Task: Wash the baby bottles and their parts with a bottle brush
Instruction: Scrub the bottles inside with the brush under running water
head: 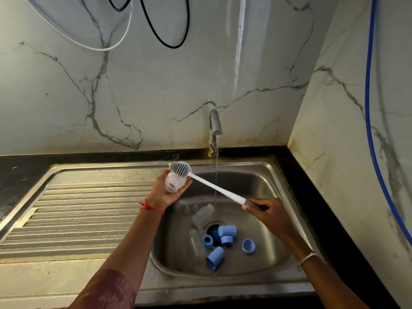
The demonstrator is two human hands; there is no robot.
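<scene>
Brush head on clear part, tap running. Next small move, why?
Probably scrub: slide the grey bristle head of the white long-handled bottle brush across the translucent plastic bottle part. The head rests on it, the left hand cradles the part, the right hand grips the handle, and the running water stream falls right of the part.

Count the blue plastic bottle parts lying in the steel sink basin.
5: tall blue cap and blue collar over the drain, left ring, right ring, second cap nearest. Others may be hidden.

Left grip (166, 194) raised, palm-up and cupped; right grip (267, 211) (lower) clenched, knuckles up.
</scene>
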